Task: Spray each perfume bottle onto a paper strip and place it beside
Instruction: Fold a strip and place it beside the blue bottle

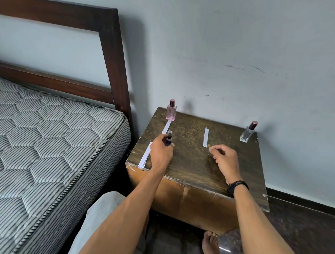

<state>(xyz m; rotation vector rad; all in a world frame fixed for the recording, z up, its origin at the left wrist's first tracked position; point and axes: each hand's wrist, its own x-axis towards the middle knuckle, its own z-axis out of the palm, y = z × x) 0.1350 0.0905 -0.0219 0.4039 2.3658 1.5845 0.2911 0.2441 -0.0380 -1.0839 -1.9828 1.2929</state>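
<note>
A small dark bottle (pixel 169 138) is gripped upright in the left hand (pixel 160 152) at the worn wooden stand's (pixel 195 165) left side. Print on the pink bottle (pixel 171 110) behind cannot be read. The right hand (pixel 222 157) is loosely curled and empty. A striped mattress (pixel 48 134) is noted alongside.

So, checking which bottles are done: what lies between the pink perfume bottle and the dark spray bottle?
One white paper strip, running from the base of the pink perfume bottle toward the dark spray bottle; the head view shows it.
</note>
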